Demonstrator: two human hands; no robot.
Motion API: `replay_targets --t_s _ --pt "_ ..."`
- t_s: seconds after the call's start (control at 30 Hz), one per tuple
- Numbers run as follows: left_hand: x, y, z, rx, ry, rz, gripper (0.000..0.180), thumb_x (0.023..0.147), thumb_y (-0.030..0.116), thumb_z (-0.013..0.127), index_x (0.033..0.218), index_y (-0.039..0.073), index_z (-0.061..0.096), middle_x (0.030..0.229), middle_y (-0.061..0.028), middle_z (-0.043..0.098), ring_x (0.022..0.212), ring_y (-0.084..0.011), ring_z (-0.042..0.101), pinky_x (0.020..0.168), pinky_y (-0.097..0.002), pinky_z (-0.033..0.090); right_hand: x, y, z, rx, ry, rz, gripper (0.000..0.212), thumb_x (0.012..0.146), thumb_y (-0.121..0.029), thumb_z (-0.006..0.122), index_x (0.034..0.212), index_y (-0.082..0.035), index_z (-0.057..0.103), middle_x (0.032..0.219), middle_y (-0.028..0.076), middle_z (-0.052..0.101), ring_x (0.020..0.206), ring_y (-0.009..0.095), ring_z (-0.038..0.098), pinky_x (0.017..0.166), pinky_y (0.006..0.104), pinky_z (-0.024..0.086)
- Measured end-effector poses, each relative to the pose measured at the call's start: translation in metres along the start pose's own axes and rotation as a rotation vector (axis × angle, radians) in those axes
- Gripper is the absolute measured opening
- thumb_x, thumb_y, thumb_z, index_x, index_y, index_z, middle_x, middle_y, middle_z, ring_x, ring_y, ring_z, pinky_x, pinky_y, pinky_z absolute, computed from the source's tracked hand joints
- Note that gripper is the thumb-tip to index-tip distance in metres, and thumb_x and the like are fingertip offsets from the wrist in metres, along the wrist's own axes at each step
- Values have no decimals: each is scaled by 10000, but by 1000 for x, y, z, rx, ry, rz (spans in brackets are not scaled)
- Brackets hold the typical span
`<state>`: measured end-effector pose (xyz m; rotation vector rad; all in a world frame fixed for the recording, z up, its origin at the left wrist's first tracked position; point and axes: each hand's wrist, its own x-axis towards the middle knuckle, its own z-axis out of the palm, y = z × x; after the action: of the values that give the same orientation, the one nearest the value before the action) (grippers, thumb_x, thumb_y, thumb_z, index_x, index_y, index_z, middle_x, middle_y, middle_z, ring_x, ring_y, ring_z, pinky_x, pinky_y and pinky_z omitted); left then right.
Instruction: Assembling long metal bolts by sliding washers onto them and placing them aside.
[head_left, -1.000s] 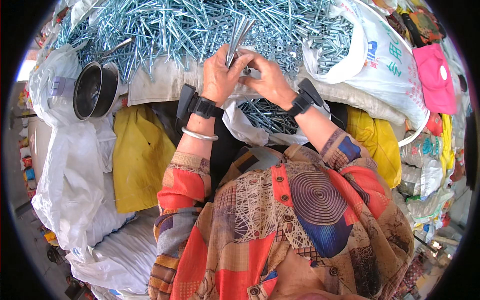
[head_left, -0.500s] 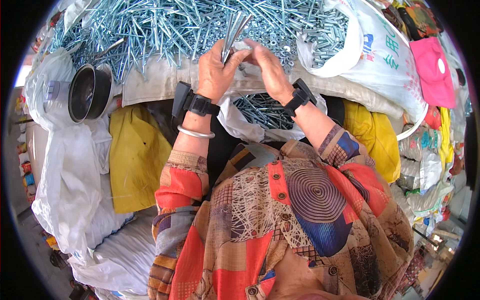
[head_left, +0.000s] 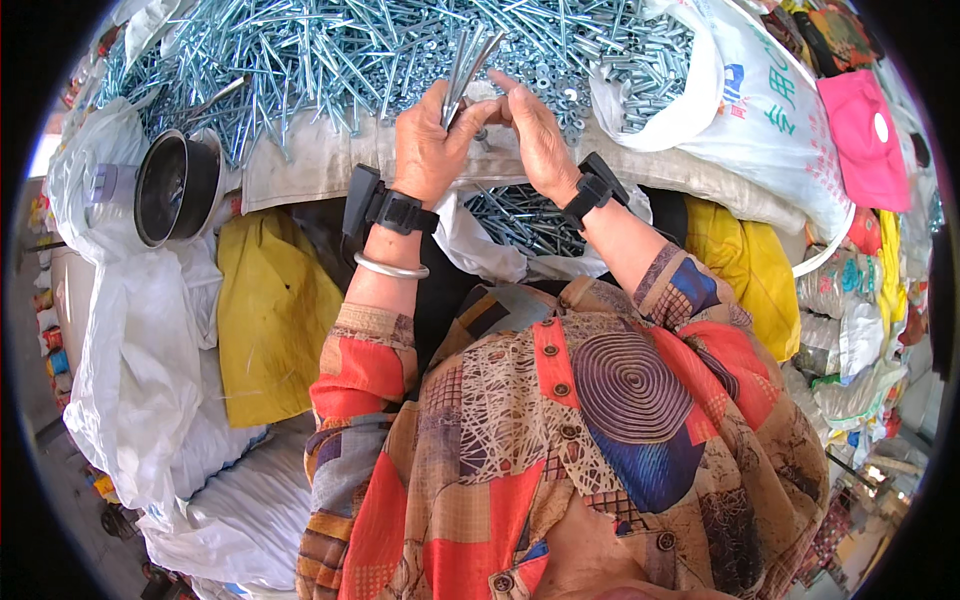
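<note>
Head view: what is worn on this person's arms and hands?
Both hands are bare. The left hand has a black strapped device on the wrist and a silver bangle below it. The right hand has a matching black wrist device. Sleeves are a red, orange and blue patchwork print.

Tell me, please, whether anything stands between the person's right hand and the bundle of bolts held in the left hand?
Nothing visible does: the right hand already touches the bundle of bolts that the left hand grips upright.

We count two hands, left hand (head_left: 428, 140) and right hand (head_left: 535, 130); one bundle of long bolts (head_left: 468, 62) between them; one dark metal bowl (head_left: 175, 187); one pink cap (head_left: 862, 140). Loose bolts (head_left: 300, 60) heaped beyond counting.
</note>
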<state>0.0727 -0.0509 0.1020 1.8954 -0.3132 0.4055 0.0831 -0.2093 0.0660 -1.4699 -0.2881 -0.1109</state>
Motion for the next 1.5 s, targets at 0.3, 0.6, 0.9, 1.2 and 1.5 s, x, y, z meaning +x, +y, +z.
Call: replay_targets --t_s 0.3,0.6,0.9,1.2,1.5 --pt "1 -4 -2 -12 -1 -37 295 868 269 779 859 20 621 669 -18 615 609 -98 528 569 -275 449 -3 0 -12 -387 -262 -11 345 998 -315 553 1096 5 637 910 129 617 825 252 625 779 363 484" --pt "-18 -5 7 -417 62 -240 212 936 192 703 789 81 598 610 86 456 532 -17 362 475 -209 270 -24 -17 -17 6 -469 260 204 986 -183 595 967 11 653 922 50 659 737 137 648 689 269 480" --pt "-49 12 -6 -759 -270 -372 84 954 112 647 1006 49 668 660 83 496 522 -21 343 483 -200 258 -57 -30 -31 334 -649 469 179 985 -160 604 1008 16 636 917 67 665 837 167 673 781 280 521" --pt "-76 34 9 -636 -13 -431 112 917 135 713 885 83 619 655 89 486 532 -12 371 483 -192 268 -81 -46 -38 -29 -553 351 160 917 -138 698 869 -15 607 833 44 641 783 122 625 721 278 498" --pt "-98 38 21 -470 26 -235 101 923 120 700 886 79 616 647 75 515 523 -13 385 465 -195 276 -105 -44 -33 -105 -516 300 185 898 -131 718 841 -5 595 821 58 652 803 128 645 714 273 508"
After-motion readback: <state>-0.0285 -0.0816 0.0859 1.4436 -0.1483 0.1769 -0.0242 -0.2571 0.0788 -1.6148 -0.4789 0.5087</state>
